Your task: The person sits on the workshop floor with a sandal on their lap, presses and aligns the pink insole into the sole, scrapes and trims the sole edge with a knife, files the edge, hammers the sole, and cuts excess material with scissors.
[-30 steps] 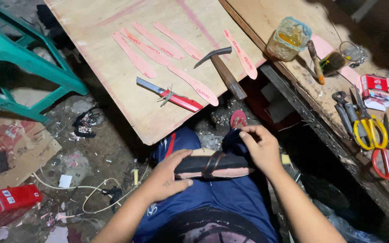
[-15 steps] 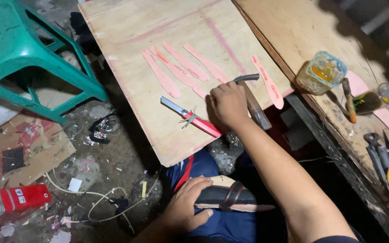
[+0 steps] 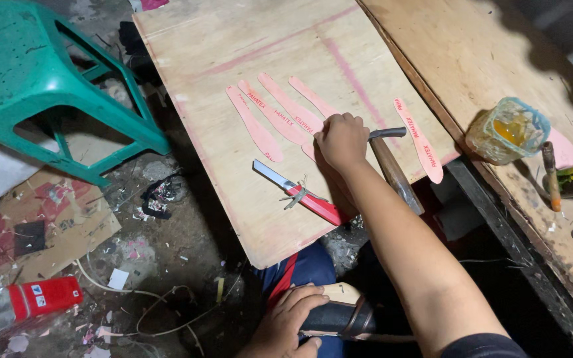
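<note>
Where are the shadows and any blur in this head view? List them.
Head view: light falls from above on the plywood board, bright and sharp; deep shadow fills the top right corner and the gap under the bench; the right hand casts a soft shadow toward the knife; the left hand and sandal sit dim at the bottom edge; no clear motion blur.

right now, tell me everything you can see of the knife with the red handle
The knife lies flat on the plywood board, near its lower edge, blade pointing up-left. The blade is short, bright metal with an angled tip; the handle looks like red plastic, with a scrap of pale string or wire knotted about its middle. Neither hand touches it: the right hand rests just above it, and the forearm crosses over the handle's far end.
</note>
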The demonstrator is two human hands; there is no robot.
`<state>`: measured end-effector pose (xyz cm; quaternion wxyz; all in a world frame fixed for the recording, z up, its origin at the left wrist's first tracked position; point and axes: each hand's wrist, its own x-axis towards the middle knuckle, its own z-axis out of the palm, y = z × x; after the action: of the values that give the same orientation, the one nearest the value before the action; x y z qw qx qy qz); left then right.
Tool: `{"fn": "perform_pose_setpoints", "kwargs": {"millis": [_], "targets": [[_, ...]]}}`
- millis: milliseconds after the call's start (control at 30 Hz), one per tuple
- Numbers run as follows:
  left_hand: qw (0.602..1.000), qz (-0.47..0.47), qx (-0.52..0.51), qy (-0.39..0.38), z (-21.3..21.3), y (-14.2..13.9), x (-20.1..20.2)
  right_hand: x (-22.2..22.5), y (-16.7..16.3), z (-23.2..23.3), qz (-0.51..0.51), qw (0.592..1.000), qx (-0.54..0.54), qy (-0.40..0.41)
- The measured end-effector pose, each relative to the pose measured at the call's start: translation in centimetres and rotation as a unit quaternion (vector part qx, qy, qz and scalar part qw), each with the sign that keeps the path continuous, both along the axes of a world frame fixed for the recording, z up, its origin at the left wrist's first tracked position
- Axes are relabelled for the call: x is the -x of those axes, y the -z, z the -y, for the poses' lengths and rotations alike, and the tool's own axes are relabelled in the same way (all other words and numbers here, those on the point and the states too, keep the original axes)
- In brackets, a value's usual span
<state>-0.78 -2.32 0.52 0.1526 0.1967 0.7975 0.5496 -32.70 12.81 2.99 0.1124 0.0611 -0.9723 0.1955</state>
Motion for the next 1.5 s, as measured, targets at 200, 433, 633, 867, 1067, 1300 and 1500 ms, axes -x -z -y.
{"fn": "perform_pose_setpoints", "kwargs": {"millis": [200,433,633,867,1067,1300,1500], "targets": [[0.999,-0.01,-0.035,-0.016,0.5,-1.2,0.1,-1.9,-2.4,-1.6,0.022,0.957,0.289,0.012],[0.994,-0.068,0.029,-0.079,0.2,-3.0,1.8,-16.7,-4.0,-10.2,0.119,0.794,0.595,0.047],[0.977,0.151,-0.121,-0.089,-1.8,0.0,1.8,-29.9,-2.0,-18.6,0.139,0.665,0.725,0.114],[0.924,0.254,-0.282,-0.047,-2.1,2.6,1.2,-36.9,2.5,-21.7,0.157,0.66,0.711,0.185],[0.94,0.172,-0.295,-0.025,-2.3,2.1,0.9,-38.0,4.2,-20.5,0.17,0.668,0.703,0.175],[0.942,0.218,-0.246,-0.061,-2.5,2.4,0.9,-38.2,4.1,-19.8,0.17,0.681,0.685,0.194],[0.948,0.167,-0.268,-0.03,-2.3,2.9,1.0,-38.1,4.0,-19.5,0.162,0.686,0.68,0.199]]}}
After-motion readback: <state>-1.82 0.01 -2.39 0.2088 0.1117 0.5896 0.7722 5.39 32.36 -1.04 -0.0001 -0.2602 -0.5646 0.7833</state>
